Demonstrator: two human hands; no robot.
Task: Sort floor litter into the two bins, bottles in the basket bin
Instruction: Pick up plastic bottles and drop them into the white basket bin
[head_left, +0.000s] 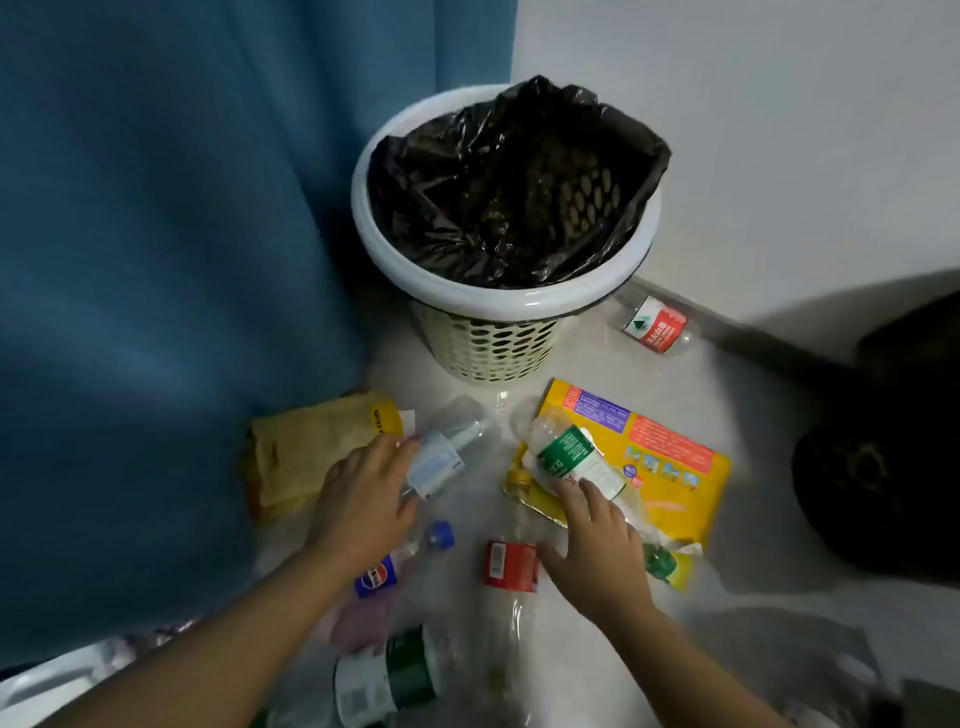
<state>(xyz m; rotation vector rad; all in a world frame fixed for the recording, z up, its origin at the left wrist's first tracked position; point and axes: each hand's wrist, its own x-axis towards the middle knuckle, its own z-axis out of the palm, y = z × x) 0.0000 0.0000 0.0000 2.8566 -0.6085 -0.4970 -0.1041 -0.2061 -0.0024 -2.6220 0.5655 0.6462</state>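
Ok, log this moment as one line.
stage: bottle pickup | left hand: grips white-label bottle | right hand: touches green-label bottle | basket bin: upright, black liner

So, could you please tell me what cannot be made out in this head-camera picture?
All in the head view.
Inside of the basket bin: hidden by its crumpled black liner.
Dark object at right: in shadow, cut by the frame edge; whether it is the second bin is unclear.
Left hand on the pale-labelled bottle: its back hides whether the fingers grip.
Green-and-white bottle at bottom: blurred, label unreadable.
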